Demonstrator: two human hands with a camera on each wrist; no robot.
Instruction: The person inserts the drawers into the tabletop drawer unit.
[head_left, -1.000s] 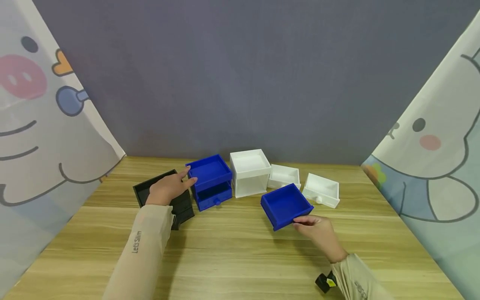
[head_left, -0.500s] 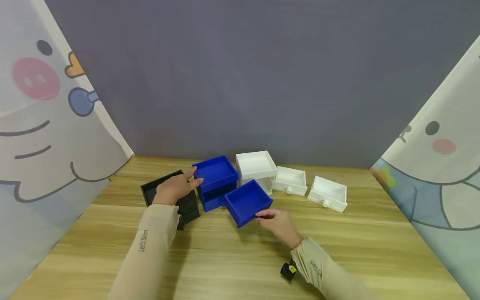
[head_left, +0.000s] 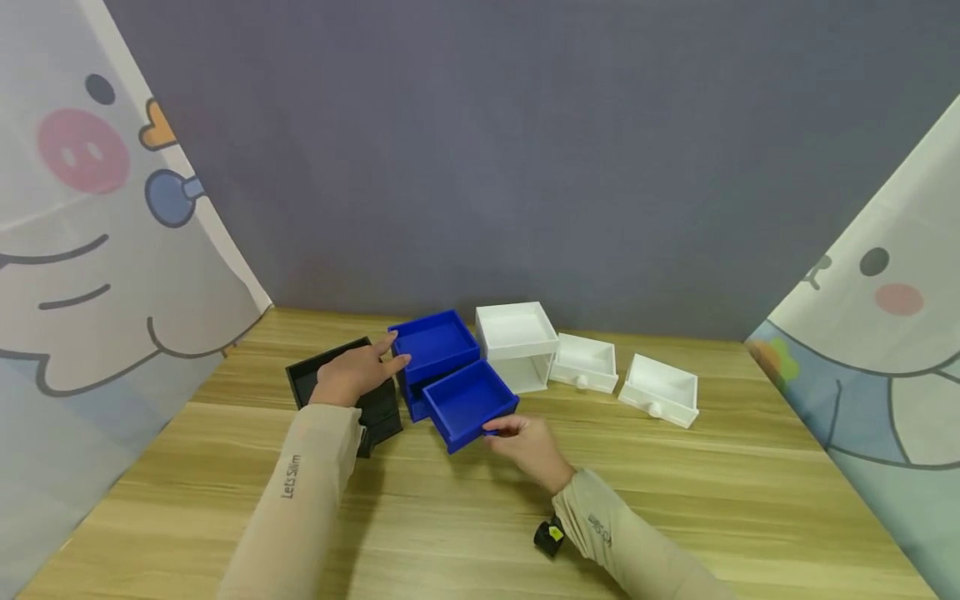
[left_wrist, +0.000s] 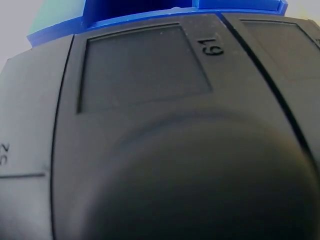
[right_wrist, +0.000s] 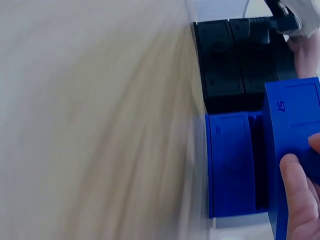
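- Behind everything we see the grey backdrop (head_left: 495, 150), which fills the upper middle of the frame.
- Below it spreads the wooden table (head_left: 450, 533), with pale streaks in its grain.
- At the left and right edges we notice the left printed cloth (head_left: 112, 250) and the right printed cloth (head_left: 885, 400), both with cartoon animals.
- Left of the centre stands the black cabinet (head_left: 382, 411), partly covered by the hand above it; in the left wrist view we see its panels from near.
- Just beside it, towards the centre, is the blue cabinet (head_left: 438, 367). In the right wrist view its lower front is in place, with a dark gap next to it.
- To its right we find the white cabinet (head_left: 517, 346), with an open front.
- The blue drawer (head_left: 468, 400) is at the centre of the frame, tilted, before the blue cabinet's front; we cannot tell if they touch.
- The right hand (head_left: 528, 446) pinches this drawer at its front, between thumb and fingers.
- The left hand (head_left: 348, 375) touches the blue cabinet's upper left edge, with thumb and forefinger stretched apart.
- Right of the centre lie the nearer white drawer (head_left: 587, 358) and the farther white drawer (head_left: 658, 387), with round knobs.
- The smallest is a black device (head_left: 550, 538), beside the right cuff.
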